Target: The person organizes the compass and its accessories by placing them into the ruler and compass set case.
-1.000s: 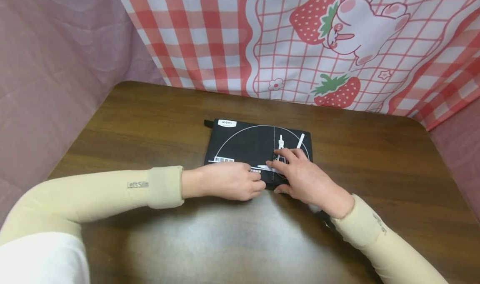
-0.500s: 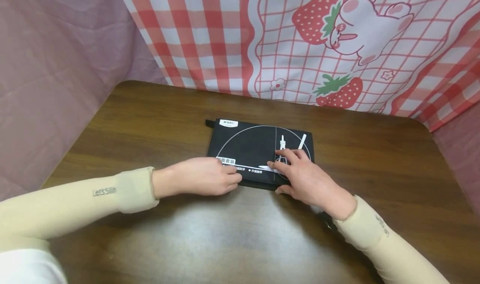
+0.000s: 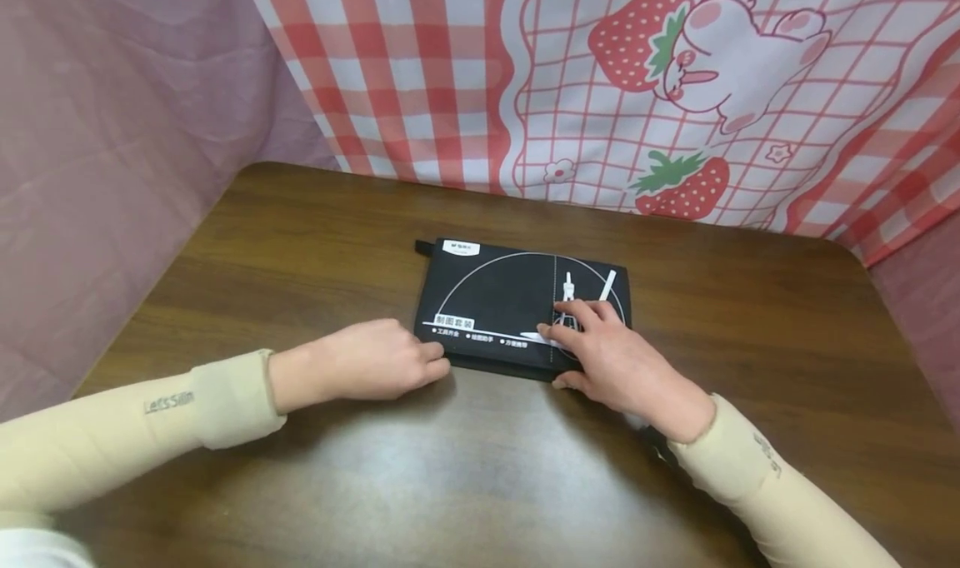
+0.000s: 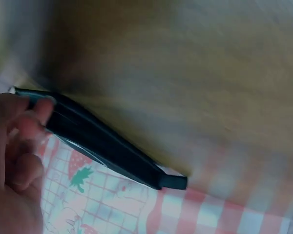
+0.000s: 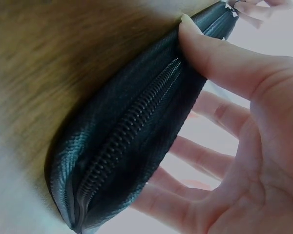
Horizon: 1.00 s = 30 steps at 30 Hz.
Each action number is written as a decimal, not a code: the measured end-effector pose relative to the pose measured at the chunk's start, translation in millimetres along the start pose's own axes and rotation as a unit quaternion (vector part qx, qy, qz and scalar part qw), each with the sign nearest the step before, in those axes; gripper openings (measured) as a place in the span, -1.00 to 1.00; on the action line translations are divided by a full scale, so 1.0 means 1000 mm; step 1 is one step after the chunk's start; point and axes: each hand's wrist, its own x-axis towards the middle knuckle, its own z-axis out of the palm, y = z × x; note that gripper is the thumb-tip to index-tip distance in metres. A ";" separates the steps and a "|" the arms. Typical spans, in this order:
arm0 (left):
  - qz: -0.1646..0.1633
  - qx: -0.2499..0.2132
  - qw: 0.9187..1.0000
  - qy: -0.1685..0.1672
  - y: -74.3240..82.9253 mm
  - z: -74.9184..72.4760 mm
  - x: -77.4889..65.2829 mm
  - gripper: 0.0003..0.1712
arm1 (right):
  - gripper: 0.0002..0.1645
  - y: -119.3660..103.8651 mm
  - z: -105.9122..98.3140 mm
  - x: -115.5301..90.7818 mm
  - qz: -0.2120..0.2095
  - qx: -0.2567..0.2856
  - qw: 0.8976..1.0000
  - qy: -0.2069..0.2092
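A flat black zippered pouch [image 3: 491,289] lies on the table, printed with a white arc, a compass drawing and lettering. My left hand [image 3: 367,360] is at its near left corner, fingers curled and pinching at the zipper line; the zipper pull itself is hidden by the fingertips. In the left wrist view those curled fingers [image 4: 27,170] meet the pouch's dark side. My right hand [image 3: 622,360] grips the pouch's right end, thumb on the near side and fingers over the top. The right wrist view shows zipper teeth [image 5: 132,117] running along the side below the thumb.
The brown wooden table [image 3: 465,476] extends around the pouch. A short black loop [image 3: 423,247] sticks out from the pouch's far left corner. Behind the table hangs a red and white checked cloth [image 3: 420,77] with strawberries; a pinkish curtain [image 3: 135,118] hangs at left.
My left hand has slid left along the pouch's near edge, from near the right hand to the left corner, uncovering the printed lettering. The right hand keeps its grip in place.
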 end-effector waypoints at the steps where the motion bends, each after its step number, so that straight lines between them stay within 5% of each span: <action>1: -0.025 -0.023 0.999 0.004 0.002 -0.001 0.000 -0.95 | -0.22 0.000 0.000 0.000 0.000 -0.001 1.000 0.001; 6: -0.125 -0.085 0.988 0.021 0.014 -0.003 0.003 -0.82 | -0.22 -0.001 0.001 -0.001 -0.003 -0.001 1.000 0.004; 11: -0.182 -0.095 0.978 0.034 0.020 -0.003 0.005 -0.81 | -0.22 0.000 0.002 -0.001 -0.002 -0.001 1.000 0.006; 19: -0.246 -0.062 0.966 0.056 0.023 -0.001 0.002 -0.83 | -0.22 -0.001 0.001 -0.001 -0.002 0.005 1.000 0.002; 30: -0.290 -0.042 0.956 0.013 0.018 -0.007 -0.007 -0.80 | -0.25 0.002 -0.001 0.000 0.001 0.008 1.000 -0.006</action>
